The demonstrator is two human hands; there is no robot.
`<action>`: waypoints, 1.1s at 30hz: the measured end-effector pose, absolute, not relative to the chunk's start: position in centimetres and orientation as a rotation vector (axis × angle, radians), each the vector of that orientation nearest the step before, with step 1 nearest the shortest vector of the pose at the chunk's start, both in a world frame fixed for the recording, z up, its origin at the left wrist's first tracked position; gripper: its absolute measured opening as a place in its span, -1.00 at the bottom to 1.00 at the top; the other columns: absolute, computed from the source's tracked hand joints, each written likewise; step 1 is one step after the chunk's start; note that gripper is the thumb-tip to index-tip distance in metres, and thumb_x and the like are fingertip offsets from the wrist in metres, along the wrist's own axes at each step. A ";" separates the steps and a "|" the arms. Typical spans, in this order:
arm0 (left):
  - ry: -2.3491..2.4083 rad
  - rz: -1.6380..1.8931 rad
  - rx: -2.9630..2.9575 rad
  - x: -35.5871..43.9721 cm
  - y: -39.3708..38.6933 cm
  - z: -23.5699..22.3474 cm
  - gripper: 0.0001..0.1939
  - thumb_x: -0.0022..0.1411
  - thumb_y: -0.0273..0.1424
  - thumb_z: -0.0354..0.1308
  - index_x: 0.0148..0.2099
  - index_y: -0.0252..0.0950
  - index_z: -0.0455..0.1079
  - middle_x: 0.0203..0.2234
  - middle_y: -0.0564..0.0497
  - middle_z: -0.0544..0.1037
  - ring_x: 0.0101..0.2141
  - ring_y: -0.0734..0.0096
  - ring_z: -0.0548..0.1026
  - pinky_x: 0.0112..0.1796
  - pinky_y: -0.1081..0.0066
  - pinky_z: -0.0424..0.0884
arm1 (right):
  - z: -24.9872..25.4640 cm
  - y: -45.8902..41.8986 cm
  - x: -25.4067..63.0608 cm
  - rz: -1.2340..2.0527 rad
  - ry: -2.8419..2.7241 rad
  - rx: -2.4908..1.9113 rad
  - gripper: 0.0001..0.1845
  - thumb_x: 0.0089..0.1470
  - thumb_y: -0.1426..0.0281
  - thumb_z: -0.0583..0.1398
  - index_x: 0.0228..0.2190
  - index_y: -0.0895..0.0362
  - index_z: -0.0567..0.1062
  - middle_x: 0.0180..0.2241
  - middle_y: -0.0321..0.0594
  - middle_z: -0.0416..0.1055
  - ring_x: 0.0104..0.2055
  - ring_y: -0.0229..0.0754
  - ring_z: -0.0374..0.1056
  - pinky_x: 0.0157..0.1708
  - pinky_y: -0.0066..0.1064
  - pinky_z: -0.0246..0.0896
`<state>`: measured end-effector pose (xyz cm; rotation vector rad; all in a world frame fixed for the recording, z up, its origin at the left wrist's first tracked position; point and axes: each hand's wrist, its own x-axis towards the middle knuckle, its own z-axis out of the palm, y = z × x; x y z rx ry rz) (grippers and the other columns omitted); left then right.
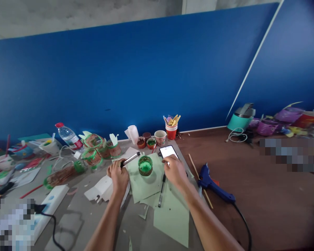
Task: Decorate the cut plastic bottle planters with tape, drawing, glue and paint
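My left hand (118,175) is closed around a silver pen (131,158) with dark ends, which points up and to the right. My right hand (174,170) rests on a phone (168,151) with a lit screen, its fingertips at the glass and partly hidden. Between the hands stands a small round cup (145,167), brown and green outside with bright green inside. It sits on pale green paper sheets (171,223). A black-capped pen (161,191) lies beside my right hand. Cut white paper (101,188) is under and left of my left hand.
A blue glue gun (214,185) and a thin wooden stick (208,199) lie to the right. Behind stand a red cup of tools (171,130) and small paint cups (151,143). At left are a water bottle (69,136), green-rimmed brown pots (92,158) and a power strip (51,202).
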<state>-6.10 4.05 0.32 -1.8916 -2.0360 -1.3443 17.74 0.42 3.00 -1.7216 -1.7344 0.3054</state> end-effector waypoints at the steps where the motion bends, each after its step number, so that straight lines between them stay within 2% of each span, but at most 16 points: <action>1: -2.062 -1.354 -1.873 -6.1 4.1 0.3 -0.63 0.02 -0.60 -0.04 -0.18 -0.18 0.45 -0.23 -0.07 0.58 -0.12 0.07 0.44 0.01 0.07 0.21 | 3.1 0.3 17.6 0.288 -1.792 -1.766 -0.69 0.07 0.56 0.08 -0.27 0.11 0.59 -0.18 -0.10 0.52 -0.09 -0.10 0.39 -0.12 -0.37 0.13; 5: -2.233 -1.317 -1.823 -6.3 4.4 0.1 -0.65 0.07 -0.53 0.00 -0.12 -0.18 0.43 -0.16 -0.09 0.58 -0.06 0.05 0.46 0.04 0.06 0.21 | 3.8 -0.4 17.2 0.307 -2.039 -1.866 -0.70 0.12 0.51 0.10 -0.24 0.07 0.61 -0.22 -0.10 0.57 -0.11 -0.06 0.40 -0.09 -0.27 0.04; 10: -2.323 -1.117 -1.972 -6.5 4.5 -0.3 -0.65 0.09 -0.52 0.02 -0.07 -0.22 0.42 -0.12 -0.12 0.58 -0.01 0.06 0.46 0.08 0.04 0.17 | 4.4 -1.6 17.4 0.424 -2.426 -1.772 -0.71 -0.01 0.59 0.15 -0.36 0.08 0.63 -0.32 -0.06 0.57 -0.19 0.00 0.43 -0.07 -0.16 -0.03; 15: -2.354 -0.897 -1.933 -6.1 4.1 -0.7 -0.62 0.15 -0.46 0.01 0.03 -0.25 0.37 -0.06 -0.19 0.53 0.01 0.04 0.44 0.11 -0.02 0.11 | 4.7 -2.2 17.1 0.465 -2.588 -1.716 -0.67 -0.09 0.64 0.18 -0.31 0.10 0.62 -0.19 0.00 0.49 -0.15 -0.01 0.40 -0.05 -0.18 -0.05; 20: -2.255 -0.957 -1.894 -5.7 3.9 -0.5 -0.65 0.21 -0.38 0.01 0.04 -0.24 0.36 -0.01 -0.21 0.48 0.06 0.01 0.39 0.12 -0.02 0.09 | 4.4 -1.7 16.6 0.426 -2.482 -1.760 -0.68 0.03 0.61 0.11 -0.30 0.12 0.61 -0.19 0.00 0.47 -0.16 -0.03 0.40 -0.09 -0.20 -0.04; 28: -2.224 -1.077 -1.938 -5.3 3.9 -0.3 -0.65 0.19 -0.46 0.00 0.01 -0.24 0.40 -0.02 -0.19 0.52 0.05 0.04 0.40 0.12 0.01 0.10 | 3.4 -0.6 16.5 0.316 -2.177 -1.873 -0.74 0.18 0.47 0.09 -0.19 0.14 0.57 -0.13 -0.01 0.51 -0.02 0.00 0.38 -0.02 -0.19 -0.06; 33: -2.282 -1.094 -2.037 -5.0 3.9 -0.1 -0.67 0.14 -0.45 0.02 -0.06 -0.20 0.45 -0.10 -0.11 0.60 0.04 0.00 0.43 0.18 -0.13 -0.05 | 3.2 -0.4 16.3 0.298 -2.096 -1.878 -0.74 0.18 0.43 0.12 -0.14 0.12 0.56 -0.09 -0.05 0.51 -0.01 -0.01 0.37 0.01 -0.18 -0.05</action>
